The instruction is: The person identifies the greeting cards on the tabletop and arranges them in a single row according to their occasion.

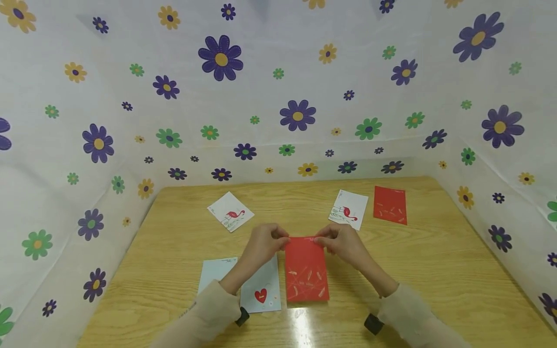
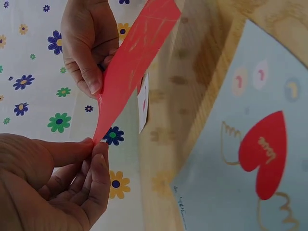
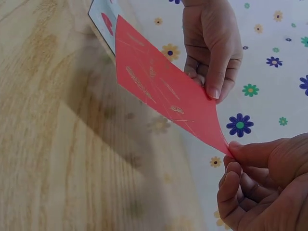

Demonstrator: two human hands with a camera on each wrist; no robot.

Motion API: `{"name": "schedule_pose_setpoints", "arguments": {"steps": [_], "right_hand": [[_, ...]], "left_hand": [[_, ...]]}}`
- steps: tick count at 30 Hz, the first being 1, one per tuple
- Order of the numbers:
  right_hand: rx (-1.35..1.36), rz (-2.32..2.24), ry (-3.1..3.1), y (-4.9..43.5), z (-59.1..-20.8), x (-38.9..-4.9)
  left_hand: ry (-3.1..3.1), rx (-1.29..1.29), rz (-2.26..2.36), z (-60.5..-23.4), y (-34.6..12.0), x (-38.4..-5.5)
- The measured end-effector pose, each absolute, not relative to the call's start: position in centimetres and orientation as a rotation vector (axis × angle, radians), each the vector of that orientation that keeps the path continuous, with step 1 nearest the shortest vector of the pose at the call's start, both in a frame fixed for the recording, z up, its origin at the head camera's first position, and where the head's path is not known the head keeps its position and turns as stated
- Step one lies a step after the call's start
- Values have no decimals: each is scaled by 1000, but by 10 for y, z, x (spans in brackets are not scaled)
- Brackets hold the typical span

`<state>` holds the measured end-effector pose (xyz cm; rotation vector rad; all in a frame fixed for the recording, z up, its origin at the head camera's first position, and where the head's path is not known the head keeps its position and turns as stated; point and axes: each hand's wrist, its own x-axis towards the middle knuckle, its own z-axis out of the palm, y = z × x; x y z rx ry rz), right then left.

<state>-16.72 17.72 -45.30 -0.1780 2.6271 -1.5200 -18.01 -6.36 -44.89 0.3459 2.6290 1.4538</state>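
Observation:
Both hands hold a red card (image 1: 306,270) with gold feather drawings by its two far corners. The left hand (image 1: 267,241) pinches the far left corner between thumb and index finger. At the far right corner the right hand (image 1: 344,241) grips it the same way. In the right wrist view the red card (image 3: 154,82) is raised over the table, its held edge slightly bowed. Just left of it lies a pale blue card (image 1: 261,280) with a red winged heart, partly under the left forearm. Another pale blue card (image 1: 213,273) is beside that one, mostly hidden by the sleeve.
A white flamingo card (image 1: 230,212) lies at the back left of the wooden table (image 1: 435,270). Toward the back right are a second white flamingo card (image 1: 349,208) and another red card (image 1: 390,205). A flower-printed white cloth (image 1: 270,96) surrounds the table on three sides.

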Motion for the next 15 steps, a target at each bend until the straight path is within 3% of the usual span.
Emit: {"name": "schedule_pose_setpoints", "arguments": {"steps": [15], "right_hand": [[-141,-1478,2661,172,-474,-170]], "left_hand": [[2652,348,1372,-468,-65,-180]]}}
